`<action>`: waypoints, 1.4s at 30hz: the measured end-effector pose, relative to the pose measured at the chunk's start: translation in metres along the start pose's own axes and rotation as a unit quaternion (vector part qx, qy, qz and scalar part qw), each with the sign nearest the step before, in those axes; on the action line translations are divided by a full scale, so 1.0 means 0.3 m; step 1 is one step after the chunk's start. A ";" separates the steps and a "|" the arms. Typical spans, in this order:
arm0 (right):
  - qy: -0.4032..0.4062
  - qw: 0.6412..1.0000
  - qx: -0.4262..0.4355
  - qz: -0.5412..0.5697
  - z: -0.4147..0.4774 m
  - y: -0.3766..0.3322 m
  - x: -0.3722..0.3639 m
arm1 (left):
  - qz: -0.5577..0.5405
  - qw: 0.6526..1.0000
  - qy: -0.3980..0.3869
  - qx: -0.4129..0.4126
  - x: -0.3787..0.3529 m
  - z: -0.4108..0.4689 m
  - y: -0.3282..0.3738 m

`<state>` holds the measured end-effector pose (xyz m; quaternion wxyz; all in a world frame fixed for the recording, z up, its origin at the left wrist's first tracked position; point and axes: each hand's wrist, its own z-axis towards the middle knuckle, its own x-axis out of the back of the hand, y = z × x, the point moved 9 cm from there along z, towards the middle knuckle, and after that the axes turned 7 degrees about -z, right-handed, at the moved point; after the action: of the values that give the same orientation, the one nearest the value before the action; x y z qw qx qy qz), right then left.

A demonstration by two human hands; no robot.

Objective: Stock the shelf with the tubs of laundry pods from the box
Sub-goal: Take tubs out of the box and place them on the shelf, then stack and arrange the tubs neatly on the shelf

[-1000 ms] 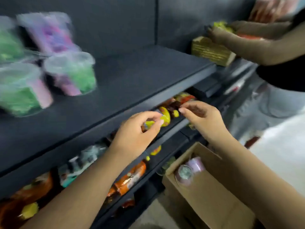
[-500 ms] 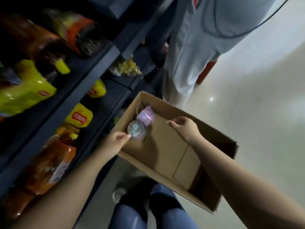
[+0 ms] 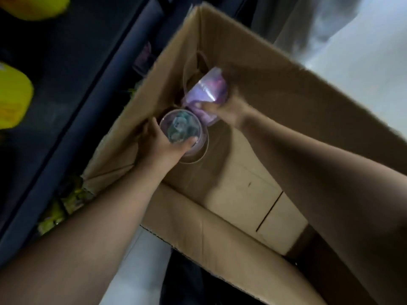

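Clear tub [image 3: 181,130] clasped by left hand [image 3: 157,143] fingers, purple tub [image 3: 206,93] apparently gripped by blurred right hand [image 3: 229,108], both inside cardboard box [image 3: 242,190]

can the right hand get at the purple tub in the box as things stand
Likely yes: the right hand already touches the tilted purple tub, and the open cardboard box leaves the way free. The left hand grips the other tub beside it.
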<state>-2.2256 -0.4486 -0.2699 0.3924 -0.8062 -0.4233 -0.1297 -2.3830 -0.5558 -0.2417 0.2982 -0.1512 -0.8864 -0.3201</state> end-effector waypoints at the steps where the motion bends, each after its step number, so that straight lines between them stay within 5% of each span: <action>1: 0.021 1.000 0.005 -0.005 0.035 0.012 -0.003 | 0.006 1.000 -0.012 0.005 -0.026 0.016 -0.010; 7: -0.022 0.999 0.014 -0.038 0.103 0.051 0.013 | 0.069 0.997 -0.039 0.021 -0.114 0.061 -0.011; 12: 0.005 0.993 -0.065 0.097 -0.030 0.251 0.049 | 0.081 0.995 -0.022 0.047 -0.097 0.065 0.019; 18: -0.021 0.876 -0.235 0.421 -0.265 0.555 -0.029 | -0.182 0.964 -0.027 0.192 -0.105 0.021 -0.052; 22: 0.040 0.894 -0.270 0.355 -0.370 0.676 0.012 | -0.283 0.925 -0.109 0.227 -0.192 -0.079 -0.033; 30: 0.058 0.920 -0.208 0.328 -0.375 0.697 0.014 | -0.010 0.956 -0.198 0.217 -0.301 -0.089 0.023; 35: 0.040 0.904 -0.155 0.396 -0.373 0.684 -0.047 | 0.002 0.958 -0.207 0.200 -0.345 -0.020 0.085; 42: 0.028 0.891 -0.195 0.410 -0.371 0.690 -0.062 | -0.050 0.916 -0.259 0.302 -0.423 -0.036 0.078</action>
<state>-2.0609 -0.6111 -0.3150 0.2576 -0.9644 -0.0104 -0.0597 -2.2690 -0.5550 -0.3033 0.0735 -0.0866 -0.9935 -0.0015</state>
